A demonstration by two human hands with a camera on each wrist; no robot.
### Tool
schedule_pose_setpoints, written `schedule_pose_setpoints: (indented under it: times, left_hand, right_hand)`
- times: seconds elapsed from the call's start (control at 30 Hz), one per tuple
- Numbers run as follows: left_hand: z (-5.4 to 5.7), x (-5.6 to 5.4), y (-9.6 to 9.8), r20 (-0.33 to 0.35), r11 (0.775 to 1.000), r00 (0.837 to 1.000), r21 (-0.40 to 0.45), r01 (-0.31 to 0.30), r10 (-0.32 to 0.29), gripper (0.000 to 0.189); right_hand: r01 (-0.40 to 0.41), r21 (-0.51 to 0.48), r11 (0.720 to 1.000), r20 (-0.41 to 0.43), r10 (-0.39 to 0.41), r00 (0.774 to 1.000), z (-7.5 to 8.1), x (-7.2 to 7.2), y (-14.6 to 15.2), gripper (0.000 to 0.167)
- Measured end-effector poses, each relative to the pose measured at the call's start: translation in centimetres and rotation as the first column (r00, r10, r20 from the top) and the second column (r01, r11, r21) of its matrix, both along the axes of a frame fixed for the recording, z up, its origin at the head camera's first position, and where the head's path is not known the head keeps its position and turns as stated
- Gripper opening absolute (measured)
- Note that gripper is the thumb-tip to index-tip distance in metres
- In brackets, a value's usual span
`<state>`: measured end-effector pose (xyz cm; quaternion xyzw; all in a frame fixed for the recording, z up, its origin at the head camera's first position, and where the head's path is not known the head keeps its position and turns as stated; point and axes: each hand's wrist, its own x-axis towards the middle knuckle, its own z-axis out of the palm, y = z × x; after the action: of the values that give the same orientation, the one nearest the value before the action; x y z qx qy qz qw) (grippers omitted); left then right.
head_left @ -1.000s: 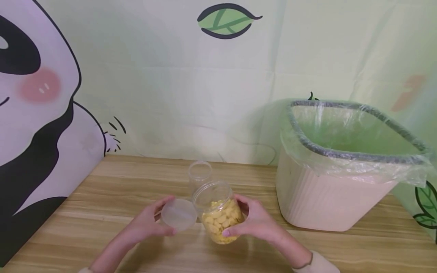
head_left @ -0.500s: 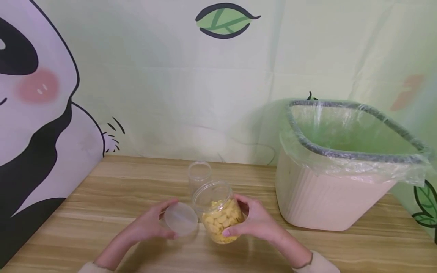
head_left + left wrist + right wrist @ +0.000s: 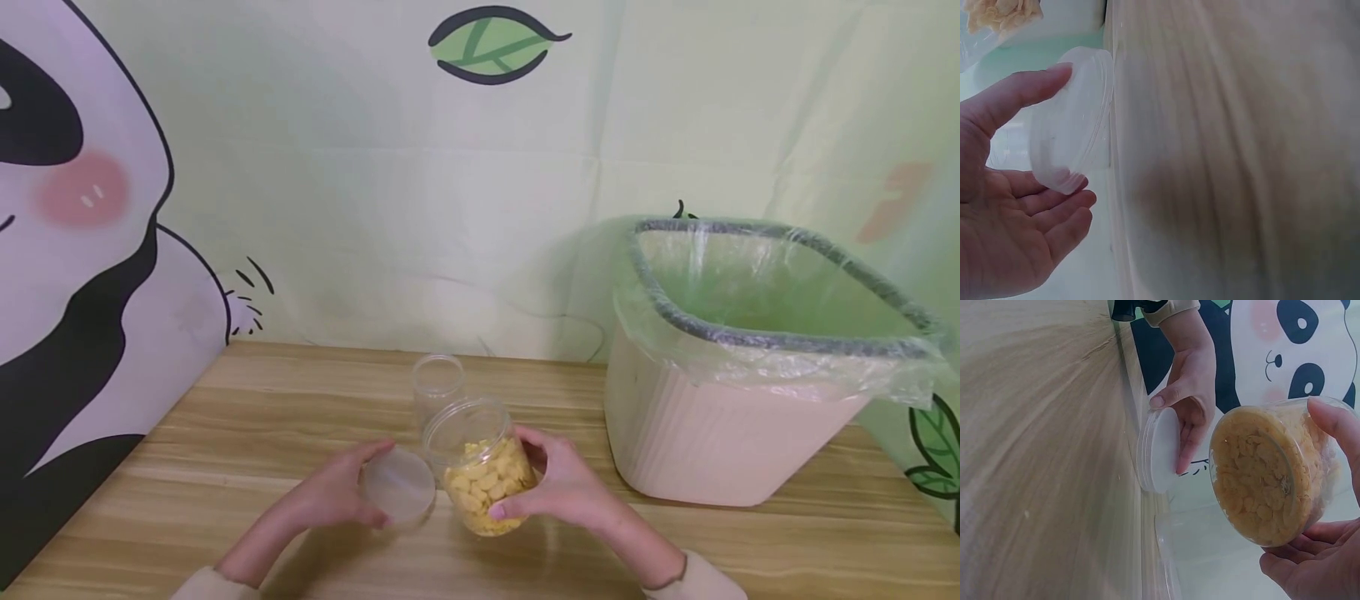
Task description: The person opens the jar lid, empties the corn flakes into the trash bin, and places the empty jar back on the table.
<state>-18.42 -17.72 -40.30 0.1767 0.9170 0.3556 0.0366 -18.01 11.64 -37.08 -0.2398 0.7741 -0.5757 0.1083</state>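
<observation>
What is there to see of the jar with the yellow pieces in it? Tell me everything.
The jar is round, clear and looks like plastic, with a wide, uncovered mouth. Small, flattish yellow pieces fill its lower part, leaving bare wall near the rim. It is held above the table, tilted so its mouth leans to the person's left. The right hand grips its side, thumb across the front.
</observation>
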Motion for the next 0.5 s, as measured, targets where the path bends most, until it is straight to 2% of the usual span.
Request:
schedule_pose_setpoints:
  times: [0.2, 0.5]
  left_hand:
    - [0.00, 0.07, 0.23, -0.006, 0.997, 1.000, -0.077, 0.009, -0.009, 0.090]
    - [-0.14, -0.18, 0.26, -0.003, 0.992, 0.998, -0.109, 0.063, -0.064, 0.090]
  right_hand:
    - [-0.013, -0.002, 1.000, -0.004, 0.013, 1.000, -0.01, -0.02, 0.03, 0.074]
    - [-0.013, -0.009, 1.000, -0.004, 0.013, 1.000, -0.13, -0.04, 0.07, 0.072]
